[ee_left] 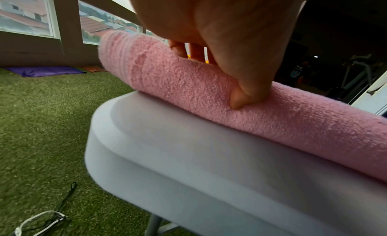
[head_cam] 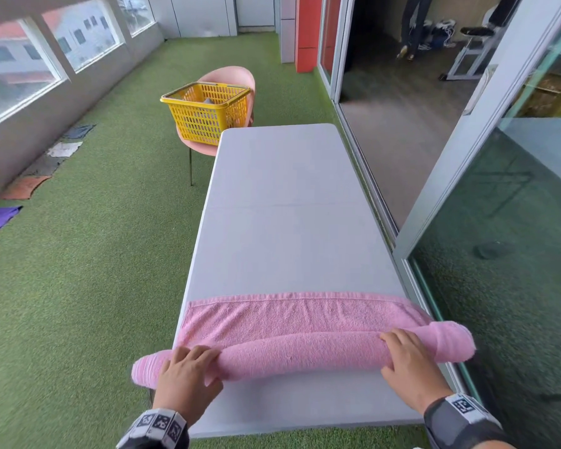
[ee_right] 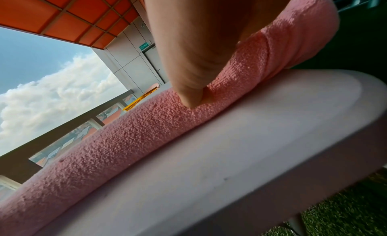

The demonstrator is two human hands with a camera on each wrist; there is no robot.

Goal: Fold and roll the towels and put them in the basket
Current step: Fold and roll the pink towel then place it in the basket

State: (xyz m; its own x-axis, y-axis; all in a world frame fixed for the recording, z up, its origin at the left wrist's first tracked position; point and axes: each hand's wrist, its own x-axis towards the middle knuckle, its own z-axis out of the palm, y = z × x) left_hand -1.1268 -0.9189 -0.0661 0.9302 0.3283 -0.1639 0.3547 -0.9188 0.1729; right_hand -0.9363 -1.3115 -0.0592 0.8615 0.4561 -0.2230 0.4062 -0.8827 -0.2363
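Left hand (head_cam: 184, 372) and right hand (head_cam: 408, 362) curl over the towel (head_cam: 300, 351) roll on the table (head_cam: 282, 202), thumbs tucked behind. Soft, light cloth (ends overhang, likely to loosen); hold inboard. Flat remainder beyond the fingers; basket (head_cam: 204, 111) farthest.

Your grey bench (head_cam: 282, 202) stands on green turf and carries only the half-rolled pink towel (head_cam: 298, 332) across its near end, both roll ends overhanging the sides.
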